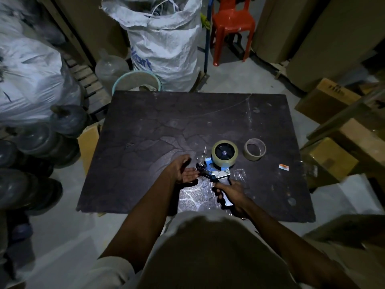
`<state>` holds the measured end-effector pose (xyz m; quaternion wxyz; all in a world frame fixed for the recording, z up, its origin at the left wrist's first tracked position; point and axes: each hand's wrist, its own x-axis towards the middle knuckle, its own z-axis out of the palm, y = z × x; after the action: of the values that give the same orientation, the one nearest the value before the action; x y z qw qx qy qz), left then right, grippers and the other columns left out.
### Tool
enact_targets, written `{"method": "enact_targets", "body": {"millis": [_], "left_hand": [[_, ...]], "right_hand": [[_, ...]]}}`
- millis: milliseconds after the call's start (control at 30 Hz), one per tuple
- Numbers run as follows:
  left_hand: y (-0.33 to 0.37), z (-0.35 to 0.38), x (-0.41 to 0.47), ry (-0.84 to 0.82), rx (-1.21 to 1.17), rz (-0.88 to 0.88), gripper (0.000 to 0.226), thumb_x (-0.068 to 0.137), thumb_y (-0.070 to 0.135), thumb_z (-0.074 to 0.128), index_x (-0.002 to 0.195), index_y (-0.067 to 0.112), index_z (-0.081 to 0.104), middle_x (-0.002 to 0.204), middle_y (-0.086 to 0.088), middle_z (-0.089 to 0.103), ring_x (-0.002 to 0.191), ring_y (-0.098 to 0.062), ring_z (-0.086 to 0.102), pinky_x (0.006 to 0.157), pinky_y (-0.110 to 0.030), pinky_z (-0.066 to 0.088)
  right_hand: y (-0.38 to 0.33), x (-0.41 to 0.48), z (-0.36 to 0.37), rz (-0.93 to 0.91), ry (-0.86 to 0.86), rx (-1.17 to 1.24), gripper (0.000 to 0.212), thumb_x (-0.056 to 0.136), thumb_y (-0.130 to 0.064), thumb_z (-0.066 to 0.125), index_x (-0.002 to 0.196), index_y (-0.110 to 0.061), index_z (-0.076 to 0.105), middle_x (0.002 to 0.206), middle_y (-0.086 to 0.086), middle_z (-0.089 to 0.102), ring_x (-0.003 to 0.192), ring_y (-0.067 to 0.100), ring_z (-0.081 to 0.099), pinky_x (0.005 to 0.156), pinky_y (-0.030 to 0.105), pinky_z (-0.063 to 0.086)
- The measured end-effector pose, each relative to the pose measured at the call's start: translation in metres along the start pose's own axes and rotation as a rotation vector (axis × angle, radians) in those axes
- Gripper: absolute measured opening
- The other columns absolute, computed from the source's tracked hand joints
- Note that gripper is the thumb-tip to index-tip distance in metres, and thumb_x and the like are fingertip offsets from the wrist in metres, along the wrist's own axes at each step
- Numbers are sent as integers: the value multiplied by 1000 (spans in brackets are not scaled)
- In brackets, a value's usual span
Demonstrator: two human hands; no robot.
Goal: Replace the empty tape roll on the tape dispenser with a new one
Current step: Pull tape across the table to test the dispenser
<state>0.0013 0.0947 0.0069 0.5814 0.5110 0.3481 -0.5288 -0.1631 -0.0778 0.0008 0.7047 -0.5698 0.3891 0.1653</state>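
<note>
1. You are in a dim storeroom. White woven sacks (166,38) and a red plastic chair (232,21) stand beyond the dark table (145,126). Cardboard boxes (327,101) crowd your right side and big water jugs (68,119) lie on your left.
2. The tape dispenser (218,174) lies on its side toward the near edge of the table, partly over a crinkled clear plastic sheet (198,197).
3. A full tape roll (224,162) sits on the dispenser's black hub.
4. The empty core (255,155) lies flat just right of that roll, apart from it.
5. Your right hand (229,193) has its grip clamped round the dispenser's handle.
6. Your left hand (184,171) has its grip apart, fingers straight, with the palm turned toward the dispenser's front end. Whether the fingertips touch it cannot be told.
7. A small orange-and-white scrap (283,167) lies farther right on the table.
</note>
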Motion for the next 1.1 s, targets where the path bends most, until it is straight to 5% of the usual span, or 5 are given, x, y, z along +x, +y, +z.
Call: {"method": "enact_targets", "body": {"millis": [233,433,633,967,1100], "left_hand": [[8,-4,-7,-38,78,6,19,91,13,67,98,-4,63,88,-18,72,57,-28,74,47,-30,60],[9,-12,1,-23,114,52,31,95,-9,49,125,-9,56,79,-21,76,62,-28,76,48,-32,60],[18,-7,-17,-74,27,93,21,101,-4,40,94,-9,59,86,-24,66,73,-35,70,50,-40,63],[18,23,-39,-310,14,95,18,100,-9,43,98,-3,60,92,-18,69,79,-26,68,56,-33,62],[32,38,-55,-353,48,150,30,98,-16,33,97,-4,60,78,-15,74,61,-23,73,55,-30,62]], "right_hand": [[-20,-28,-1,-144,76,-174,21,91,-4,75,81,-1,58,58,4,66,40,12,56,40,24,50],[-27,-38,-1,-171,97,-173,15,90,-8,78,93,2,67,66,11,69,45,17,62,43,28,54],[-33,-54,2,-89,-40,34,31,86,3,78,107,0,55,86,28,70,57,29,67,51,39,59],[-36,-91,-5,-295,274,-162,27,77,-22,91,86,-10,69,68,0,75,57,19,70,52,30,56],[-53,-111,-10,-356,228,-90,65,67,-66,85,91,-7,70,69,-2,73,58,16,67,51,27,53]]}}
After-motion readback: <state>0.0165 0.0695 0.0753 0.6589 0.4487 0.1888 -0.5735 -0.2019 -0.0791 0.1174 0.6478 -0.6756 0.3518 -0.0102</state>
